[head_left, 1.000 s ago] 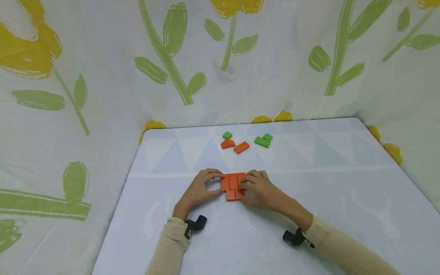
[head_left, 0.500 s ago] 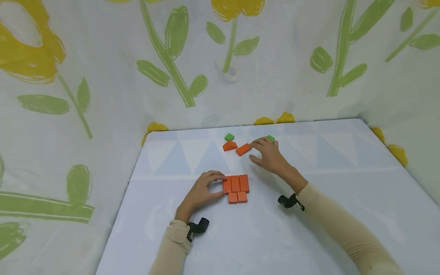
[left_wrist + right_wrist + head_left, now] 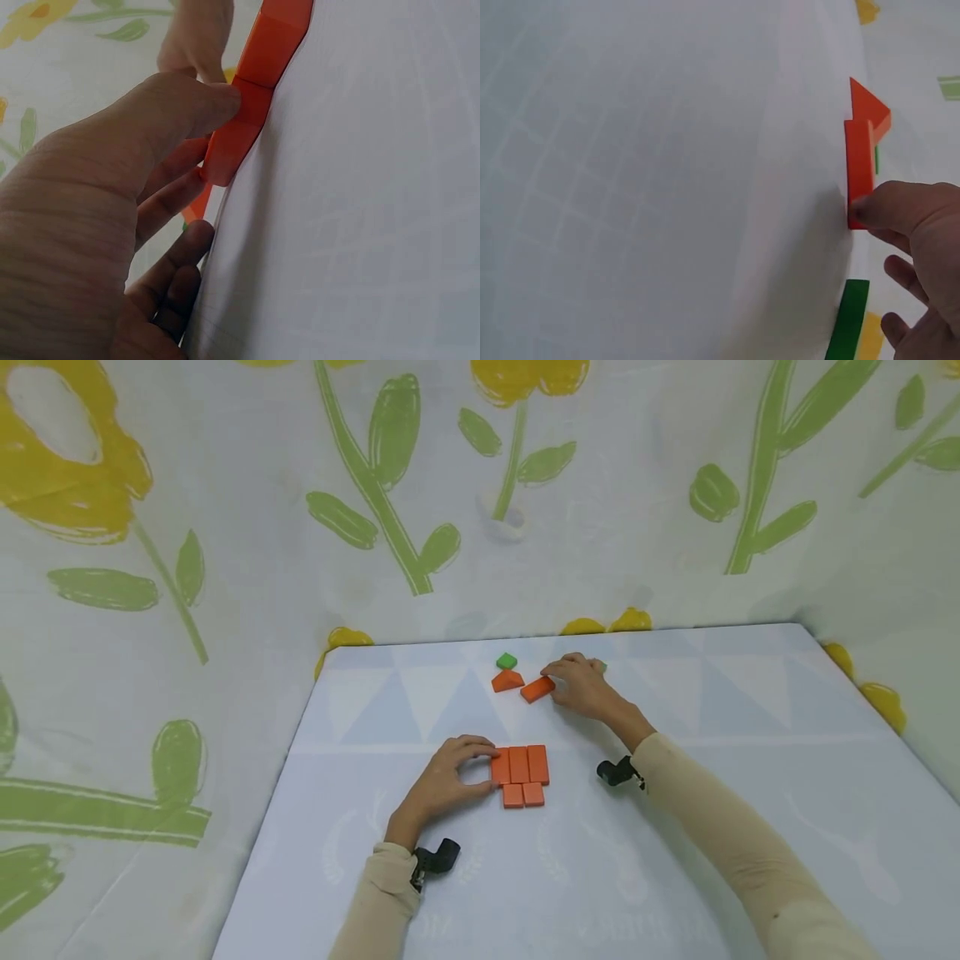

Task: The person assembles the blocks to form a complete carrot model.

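Observation:
Three upright orange rectangular blocks lie side by side mid-table, with two smaller orange blocks along their near edge. My left hand pinches the leftmost rectangular block between thumb and fingers, at its near and far ends. Farther back, my right hand holds the right end of a loose orange rectangular block; in the right wrist view its thumb presses that block. An orange triangular block lies just left of it.
A small green block sits behind the triangular one. More green shows past the right hand, partly hidden; the right wrist view shows a green block below the fingers. Flower-patterned cloth surrounds the white table at the back and left.
My right hand has left the orange arrangement, reached to the back of the table, and taken hold of the loose orange rectangular block. The left hand stays at the arrangement.

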Available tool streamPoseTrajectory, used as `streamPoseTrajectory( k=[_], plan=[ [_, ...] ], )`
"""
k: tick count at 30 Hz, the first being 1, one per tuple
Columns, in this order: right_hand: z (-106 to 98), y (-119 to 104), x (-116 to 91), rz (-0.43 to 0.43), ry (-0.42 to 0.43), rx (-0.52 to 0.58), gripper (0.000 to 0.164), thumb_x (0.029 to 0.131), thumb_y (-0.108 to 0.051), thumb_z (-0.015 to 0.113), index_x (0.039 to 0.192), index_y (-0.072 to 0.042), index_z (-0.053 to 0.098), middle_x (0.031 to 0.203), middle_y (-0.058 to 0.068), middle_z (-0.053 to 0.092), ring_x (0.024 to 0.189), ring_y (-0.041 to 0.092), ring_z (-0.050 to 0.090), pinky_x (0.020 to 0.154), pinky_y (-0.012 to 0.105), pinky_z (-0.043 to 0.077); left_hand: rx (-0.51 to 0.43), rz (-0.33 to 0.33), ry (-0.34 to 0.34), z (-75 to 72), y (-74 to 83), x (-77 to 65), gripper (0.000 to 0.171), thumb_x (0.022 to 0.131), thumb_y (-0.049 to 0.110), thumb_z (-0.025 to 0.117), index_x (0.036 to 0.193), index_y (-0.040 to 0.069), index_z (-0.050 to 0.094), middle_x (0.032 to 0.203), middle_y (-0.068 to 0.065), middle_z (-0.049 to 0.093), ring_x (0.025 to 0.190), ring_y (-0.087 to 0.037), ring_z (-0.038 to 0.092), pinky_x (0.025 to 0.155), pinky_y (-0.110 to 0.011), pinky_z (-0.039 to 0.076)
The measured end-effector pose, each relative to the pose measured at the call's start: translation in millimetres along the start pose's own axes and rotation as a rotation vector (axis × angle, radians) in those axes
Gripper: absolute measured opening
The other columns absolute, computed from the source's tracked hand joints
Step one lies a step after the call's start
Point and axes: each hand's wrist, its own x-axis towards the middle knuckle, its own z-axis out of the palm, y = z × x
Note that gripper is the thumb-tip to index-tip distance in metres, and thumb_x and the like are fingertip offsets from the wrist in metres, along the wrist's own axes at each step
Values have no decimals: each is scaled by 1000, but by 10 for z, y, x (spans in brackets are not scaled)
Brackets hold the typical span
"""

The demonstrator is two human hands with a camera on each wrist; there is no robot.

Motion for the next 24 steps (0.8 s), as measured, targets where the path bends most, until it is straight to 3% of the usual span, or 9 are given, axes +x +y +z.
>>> streamPoseTrajectory(
  k=[7, 13, 17, 24],
  plan=[
    [-3, 59, -40, 1, 9, 9, 30, 88, -15, 76, 117, -9, 72, 125, 8, 66, 127, 32, 42, 101, 57, 29, 13, -24, -10, 0, 34, 20, 43, 85, 33, 79, 126, 26, 68, 134, 12, 55, 128, -14, 45, 108, -45, 38],
    [-87, 25, -148, 28, 31, 44, 28, 86, -19, 77, 113, -12, 73, 123, 8, 66, 124, 30, 43, 101, 55, 30, 14, -39, -12, -12, 45, 8, 43, 85, 33, 79, 126, 25, 68, 133, 12, 56, 128, -15, 45, 108, -46, 38],
    [-161, -35, -273, 35, 72, 74, 26, 88, -22, 76, 112, -12, 72, 118, 7, 66, 121, 28, 44, 99, 52, 32, 6, -38, -8, -15, 47, 0, 43, 85, 32, 78, 126, 24, 68, 134, 11, 56, 128, -16, 45, 108, -47, 38],
    [-235, -184, -589, -49, 176, 133, 22, 85, -19, 79, 105, -13, 71, 104, 0, 67, 109, 24, 46, 94, 51, 35, 4, -48, -11, -14, 36, 3, 42, 86, 31, 78, 126, 25, 68, 133, 11, 55, 129, -16, 44, 109, -46, 37]
  ],
)
